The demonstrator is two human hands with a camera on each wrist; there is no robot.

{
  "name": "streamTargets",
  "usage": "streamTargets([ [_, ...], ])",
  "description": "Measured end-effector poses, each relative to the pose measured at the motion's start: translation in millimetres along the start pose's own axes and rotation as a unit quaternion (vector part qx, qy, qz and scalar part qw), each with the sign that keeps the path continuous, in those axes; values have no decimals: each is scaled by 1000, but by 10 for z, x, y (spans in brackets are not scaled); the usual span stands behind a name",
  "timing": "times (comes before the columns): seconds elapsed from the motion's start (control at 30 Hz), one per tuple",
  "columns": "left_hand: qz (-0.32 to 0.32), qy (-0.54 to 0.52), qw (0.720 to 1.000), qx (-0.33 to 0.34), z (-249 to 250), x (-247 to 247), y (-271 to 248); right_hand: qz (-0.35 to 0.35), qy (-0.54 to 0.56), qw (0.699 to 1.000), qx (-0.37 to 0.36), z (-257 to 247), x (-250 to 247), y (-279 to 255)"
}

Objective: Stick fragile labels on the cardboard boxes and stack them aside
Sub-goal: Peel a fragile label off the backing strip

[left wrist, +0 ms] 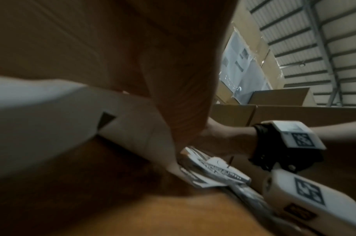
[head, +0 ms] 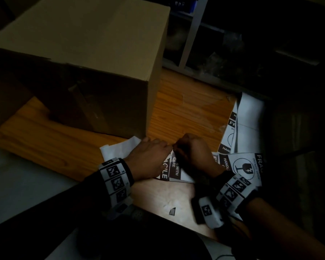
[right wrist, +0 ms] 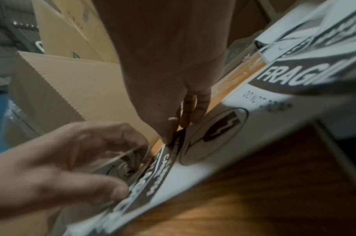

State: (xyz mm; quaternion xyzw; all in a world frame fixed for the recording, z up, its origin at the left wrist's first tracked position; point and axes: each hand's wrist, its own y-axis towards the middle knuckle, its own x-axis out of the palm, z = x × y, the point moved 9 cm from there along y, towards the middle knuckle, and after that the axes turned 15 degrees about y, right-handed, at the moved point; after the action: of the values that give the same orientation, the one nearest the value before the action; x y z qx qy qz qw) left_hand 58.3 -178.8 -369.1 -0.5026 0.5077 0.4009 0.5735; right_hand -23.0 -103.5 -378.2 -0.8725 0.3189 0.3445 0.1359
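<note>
Pinching label sheet [head: 174,170] — both hands [head: 148,156] [head: 193,154], fingers curled

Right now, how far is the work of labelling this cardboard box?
Done: nothing certain; the large brown cardboard box on the wooden table shows no label on its visible faces. In hand: the left hand grips the black-and-white fragile label sheet while the right hand pinches its corner, apparently peeling a label. Left: stick it on the box, then stack the box aside.
</note>
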Motion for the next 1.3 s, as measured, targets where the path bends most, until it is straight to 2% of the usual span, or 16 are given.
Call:
streamTargets([
  [0.37, -34, 96, 995, 13, 39, 134, 5, 101, 70, 992, -11, 98, -14, -184],
  [0.83, -57, 143, 987, 34, 45, 138, 10, 92, 133, 983, -84, 72, -101, -296],
  [1.0, -61, 146, 986, 52, 21, 141, -12, 64, 203, 976, -41, 112, -146, -363],
  [1.2, -74, 149, 984, 70, 22, 154, -27, 73, 284, 956, 22, 176, -191, -444],
  [1.23, -74, 152, 983, 72, 26, 152, -27, 69, 317, 945, 47, 155, -181, -455],
  [1.3, -76, 158, 982, 72, 31, 143, -19, 64, 435, 889, 124, 175, -136, -489],
])
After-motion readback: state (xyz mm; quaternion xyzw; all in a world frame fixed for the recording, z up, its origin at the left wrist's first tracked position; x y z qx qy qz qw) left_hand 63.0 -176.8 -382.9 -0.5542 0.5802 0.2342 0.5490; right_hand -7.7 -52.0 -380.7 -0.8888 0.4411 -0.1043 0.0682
